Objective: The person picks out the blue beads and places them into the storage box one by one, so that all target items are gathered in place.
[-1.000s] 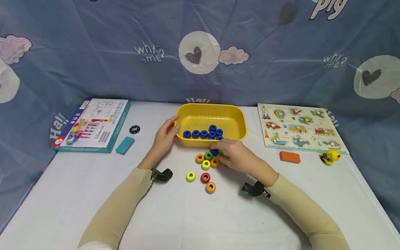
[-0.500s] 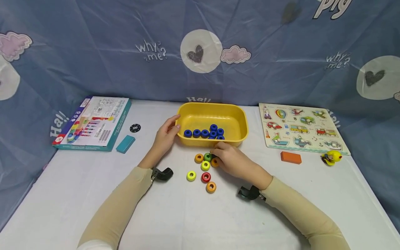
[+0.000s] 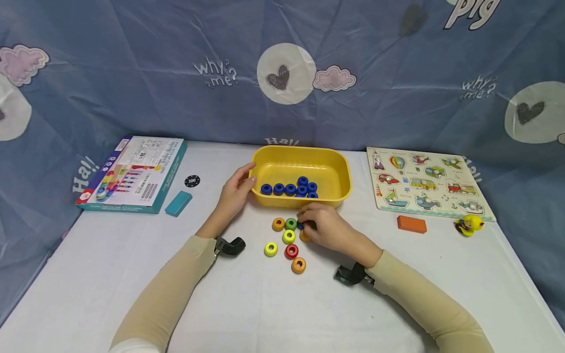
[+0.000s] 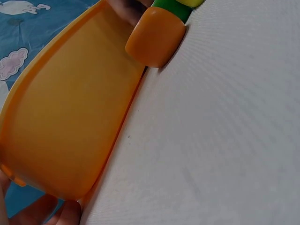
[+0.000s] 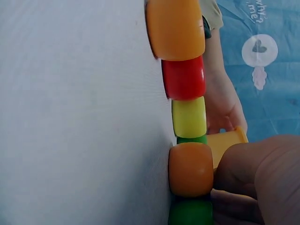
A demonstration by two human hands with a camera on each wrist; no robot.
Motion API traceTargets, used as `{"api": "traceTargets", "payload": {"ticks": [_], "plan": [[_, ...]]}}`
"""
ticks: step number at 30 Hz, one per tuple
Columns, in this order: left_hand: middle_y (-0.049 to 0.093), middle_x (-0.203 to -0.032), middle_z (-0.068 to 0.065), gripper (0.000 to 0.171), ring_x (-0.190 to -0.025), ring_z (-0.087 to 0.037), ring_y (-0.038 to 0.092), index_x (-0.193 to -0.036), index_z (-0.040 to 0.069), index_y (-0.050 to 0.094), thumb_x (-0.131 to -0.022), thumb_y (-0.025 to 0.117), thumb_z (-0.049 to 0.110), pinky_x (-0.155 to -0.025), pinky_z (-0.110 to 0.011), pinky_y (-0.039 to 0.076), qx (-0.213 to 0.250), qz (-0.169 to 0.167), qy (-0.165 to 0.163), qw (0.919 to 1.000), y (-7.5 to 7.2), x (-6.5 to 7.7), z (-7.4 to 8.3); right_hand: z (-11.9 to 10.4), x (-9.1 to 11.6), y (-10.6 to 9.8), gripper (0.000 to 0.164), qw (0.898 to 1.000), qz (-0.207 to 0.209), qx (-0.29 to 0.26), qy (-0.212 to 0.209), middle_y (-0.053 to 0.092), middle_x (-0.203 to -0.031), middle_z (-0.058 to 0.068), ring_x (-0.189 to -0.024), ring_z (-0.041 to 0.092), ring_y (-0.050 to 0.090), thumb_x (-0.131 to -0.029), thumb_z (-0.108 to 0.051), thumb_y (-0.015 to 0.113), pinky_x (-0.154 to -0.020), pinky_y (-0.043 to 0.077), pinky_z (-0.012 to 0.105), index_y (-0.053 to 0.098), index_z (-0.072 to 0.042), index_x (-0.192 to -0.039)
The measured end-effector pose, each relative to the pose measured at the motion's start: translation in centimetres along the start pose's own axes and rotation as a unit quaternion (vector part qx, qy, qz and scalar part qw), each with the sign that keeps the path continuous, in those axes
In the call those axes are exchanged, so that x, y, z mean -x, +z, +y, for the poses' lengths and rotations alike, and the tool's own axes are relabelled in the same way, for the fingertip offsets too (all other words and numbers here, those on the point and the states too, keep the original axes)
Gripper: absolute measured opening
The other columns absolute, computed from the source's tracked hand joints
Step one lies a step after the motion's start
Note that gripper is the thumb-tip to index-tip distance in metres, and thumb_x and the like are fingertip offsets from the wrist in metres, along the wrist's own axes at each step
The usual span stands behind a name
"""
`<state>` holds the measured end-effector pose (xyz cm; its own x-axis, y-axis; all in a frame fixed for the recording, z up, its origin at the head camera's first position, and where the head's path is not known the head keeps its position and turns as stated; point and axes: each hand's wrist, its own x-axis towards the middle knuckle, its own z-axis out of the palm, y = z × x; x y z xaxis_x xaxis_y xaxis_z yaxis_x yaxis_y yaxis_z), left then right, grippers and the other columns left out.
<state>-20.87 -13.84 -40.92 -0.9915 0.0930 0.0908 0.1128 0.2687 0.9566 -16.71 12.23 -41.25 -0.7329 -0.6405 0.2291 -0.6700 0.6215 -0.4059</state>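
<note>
In the head view my left hand (image 3: 234, 193) holds the left end of a yellow plastic tray (image 3: 343, 189); its fingertips (image 4: 70, 213) press that end in the left wrist view. Several blue ring beads (image 3: 279, 189) lie along the tray's front side. Just in front of it, my right hand (image 3: 328, 228) has curled fingers at a blue bead (image 3: 300, 225), mostly hidden beneath them. Around that bead sit a green bead (image 3: 291, 224), an orange bead (image 3: 278, 224) and a yellow bead (image 3: 289, 237). Another orange bead (image 5: 191, 169) and a second green bead (image 5: 190, 213) are beside the right fingers.
Nearer me lie a yellow bead (image 3: 271, 249), a red bead (image 3: 291, 251) and an orange bead (image 3: 298, 265). At left are a toy box (image 3: 132, 174), a black chip (image 3: 192, 181) and a teal block (image 3: 178, 203). A picture puzzle (image 3: 430, 184), orange block (image 3: 412, 224) and yellow figure (image 3: 469, 224) are at right.
My right hand has shifted slightly left and its fingers have closed in on the blue bead. The green, yellow and orange beads beside it have been nudged leftward. The left hand stays on the tray.
</note>
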Motion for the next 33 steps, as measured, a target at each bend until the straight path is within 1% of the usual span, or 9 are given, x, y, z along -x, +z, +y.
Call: {"api": "traceTargets", "payload": {"ticks": [5,11,14,19,23,28,33], "plan": [[0.039,-0.154,-0.011,0.045,-0.14,-0.028,0.039,-0.145,0.01,0.044,-0.101,0.049,0.018,-0.115,-0.041,0.036,0.0,0.001,0.002,1.0,0.0,0.0,0.0,0.1,-0.1,0.0,0.017,1.0,-0.013,-0.018,0.02,0.073,-0.103,0.007,-0.101,0.018,0.068,-0.08,-0.005,0.067,-0.09,0.056,0.033,0.075,-0.005,-0.095],[0.04,-0.153,-0.011,0.045,-0.139,-0.028,0.04,-0.145,0.009,0.044,-0.101,0.049,0.017,-0.115,-0.042,0.036,-0.003,0.002,0.003,1.0,0.0,0.0,0.0,0.6,-0.1,-0.3,0.025,0.999,-0.03,-0.039,0.006,0.073,-0.106,0.009,-0.102,0.021,0.068,-0.075,0.004,0.066,-0.09,0.056,0.035,0.075,-0.003,-0.098],[0.041,-0.153,-0.012,0.046,-0.139,-0.029,0.041,-0.145,0.008,0.044,-0.101,0.049,0.016,-0.115,-0.042,0.036,-0.003,0.002,0.004,1.0,0.0,0.0,0.0,0.9,-0.2,-0.4,0.022,0.998,-0.035,-0.043,-0.002,0.073,-0.107,0.008,-0.102,0.02,0.068,-0.078,-0.001,0.071,-0.091,0.056,0.034,0.075,-0.004,-0.1],[0.041,-0.153,-0.012,0.045,-0.138,-0.029,0.041,-0.145,0.008,0.044,-0.101,0.049,0.017,-0.115,-0.043,0.036,-0.004,0.002,0.005,1.0,0.0,0.1,0.1,1.1,-0.1,-0.3,0.02,0.998,-0.032,-0.05,-0.002,0.073,-0.105,0.006,-0.101,0.018,0.068,-0.081,-0.009,0.077,-0.091,0.056,0.033,0.075,-0.006,-0.1],[0.04,-0.153,-0.011,0.045,-0.139,-0.029,0.04,-0.145,0.01,0.044,-0.101,0.049,0.018,-0.116,-0.043,0.036,-0.009,0.002,0.002,1.0,0.0,0.1,0.1,1.2,0.0,-0.3,0.02,0.998,-0.03,-0.05,-0.009,0.074,-0.104,0.005,-0.1,0.017,0.068,-0.079,-0.008,0.078,-0.09,0.056,0.033,0.074,-0.006,-0.099],[0.042,-0.151,-0.013,0.045,-0.136,-0.03,0.043,-0.145,0.01,0.044,-0.101,0.049,0.017,-0.113,-0.043,0.039,-0.007,0.002,0.004,1.0,0.0,0.1,0.0,1.4,0.0,-0.1,0.025,0.998,-0.021,-0.046,-0.024,0.073,-0.101,0.005,-0.096,0.016,0.067,-0.077,-0.006,0.079,-0.088,0.056,0.032,0.073,-0.005,-0.101],[0.04,-0.153,-0.011,0.045,-0.139,-0.029,0.041,-0.145,0.01,0.044,-0.101,0.049,0.018,-0.115,-0.042,0.036,-0.01,0.002,0.001,0.9999,0.0,0.0,0.2,1.2,0.0,-0.2,0.028,0.998,-0.02,-0.046,-0.024,0.071,-0.104,0.006,-0.096,0.015,0.065,-0.077,-0.005,0.077,-0.087,0.056,0.03,0.073,-0.005,-0.104]]}}
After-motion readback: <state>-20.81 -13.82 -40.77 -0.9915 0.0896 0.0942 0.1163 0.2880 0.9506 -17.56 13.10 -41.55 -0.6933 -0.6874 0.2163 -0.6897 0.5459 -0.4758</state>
